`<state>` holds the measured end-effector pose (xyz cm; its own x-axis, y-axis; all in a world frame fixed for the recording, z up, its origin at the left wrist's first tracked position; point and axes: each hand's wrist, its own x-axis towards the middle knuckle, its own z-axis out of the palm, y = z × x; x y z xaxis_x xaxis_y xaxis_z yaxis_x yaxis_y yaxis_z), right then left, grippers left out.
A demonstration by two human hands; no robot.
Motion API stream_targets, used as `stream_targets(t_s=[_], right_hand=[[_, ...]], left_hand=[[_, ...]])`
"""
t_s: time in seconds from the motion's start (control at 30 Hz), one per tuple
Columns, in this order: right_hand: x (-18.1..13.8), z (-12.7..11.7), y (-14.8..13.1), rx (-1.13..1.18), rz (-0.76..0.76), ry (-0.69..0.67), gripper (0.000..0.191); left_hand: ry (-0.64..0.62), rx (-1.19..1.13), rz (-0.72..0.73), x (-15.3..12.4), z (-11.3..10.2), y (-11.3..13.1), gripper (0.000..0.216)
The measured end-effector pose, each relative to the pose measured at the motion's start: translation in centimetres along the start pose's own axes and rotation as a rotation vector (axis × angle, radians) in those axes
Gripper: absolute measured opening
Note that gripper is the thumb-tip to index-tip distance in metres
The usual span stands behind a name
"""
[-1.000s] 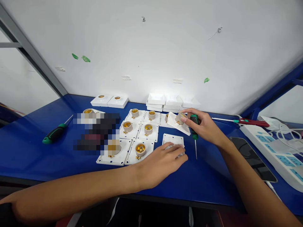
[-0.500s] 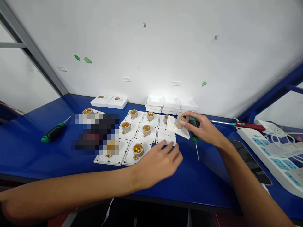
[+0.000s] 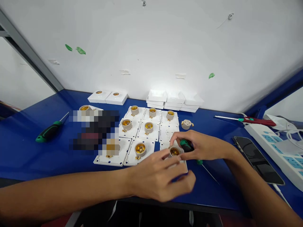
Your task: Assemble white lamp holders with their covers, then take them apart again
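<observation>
My left hand (image 3: 163, 178) curls around a white square plate with a beige lamp socket (image 3: 174, 151) at the near middle of the blue bench (image 3: 35, 157). My right hand (image 3: 201, 146) grips a green-handled screwdriver (image 3: 188, 146) and also touches the socket; the metal shaft points right and toward me. A bare white plate (image 3: 168, 134) lies just beyond. A loose beige socket (image 3: 186, 124) lies on the bench behind my right hand.
Several white plates with brass sockets (image 3: 140, 148) lie in rows. Stacked white covers (image 3: 174, 100) and two finished units (image 3: 107, 96) line the wall. A green screwdriver (image 3: 48, 131) lies left; a red one (image 3: 251, 120), a phone (image 3: 258, 159) and a power strip (image 3: 281, 151) lie right.
The plate with socket held up by my right hand has come down to the near bench, and both hands have closed on it. A loose socket now lies behind.
</observation>
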<state>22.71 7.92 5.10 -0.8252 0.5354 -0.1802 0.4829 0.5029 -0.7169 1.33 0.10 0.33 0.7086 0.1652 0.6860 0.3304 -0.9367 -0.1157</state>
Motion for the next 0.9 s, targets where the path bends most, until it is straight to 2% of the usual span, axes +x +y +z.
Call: stream_targets(t_s=[0.07, 0.1, 0.2, 0.27, 0.33, 0.4, 0.6, 0.73, 0.8, 0.9], right_hand=[[-0.5, -0.7, 0.2, 0.007, -0.009, 0.077, 0.024], [-0.7, -1.1, 0.2, 0.018, -0.019, 0.158, 0.022], [-1.2, -1.6, 0.0, 0.071, -0.071, 0.584, 0.020], [-1.0, -1.2, -0.1, 0.101, -0.128, 0.879, 0.020], [-0.4, -0.4, -0.2, 0.120, -0.210, 1.069, 0.021], [0.3, 0.6, -0.4, 0.145, -0.298, 1.180, 0.023], [1.7, 2.7, -1.7, 0.081, -0.448, 1.374, 0.023], [2.0, 2.9, -2.5, 0.112, -0.427, 1.538, 0.025], [2.0, 2.9, -2.5, 0.120, -0.402, 1.571, 0.025], [1.9, 3.2, -2.4, 0.079, -0.422, 1.494, 0.024]], left_hand=[[0.007, -0.102, -0.241, -0.3, 0.1, -0.2, 0.025], [-0.009, -0.175, -0.376, -0.3, 0.2, -0.2, 0.033], [-0.125, -0.384, -0.695, -0.4, 0.5, -0.2, 0.051], [-0.204, -0.460, -0.790, -0.3, 0.6, -0.3, 0.049], [-0.229, -0.515, -0.811, -0.3, 0.7, -0.4, 0.040], [-0.216, -0.538, -0.803, -0.3, 0.8, -0.5, 0.035], [-0.219, -0.521, -0.760, -0.6, 1.0, -0.7, 0.030], [-0.212, -0.511, -0.759, -0.7, 1.1, -0.7, 0.029], [-0.208, -0.509, -0.755, -0.7, 1.1, -0.7, 0.028], [-0.216, -0.516, -0.737, -0.6, 1.0, -0.6, 0.026]])
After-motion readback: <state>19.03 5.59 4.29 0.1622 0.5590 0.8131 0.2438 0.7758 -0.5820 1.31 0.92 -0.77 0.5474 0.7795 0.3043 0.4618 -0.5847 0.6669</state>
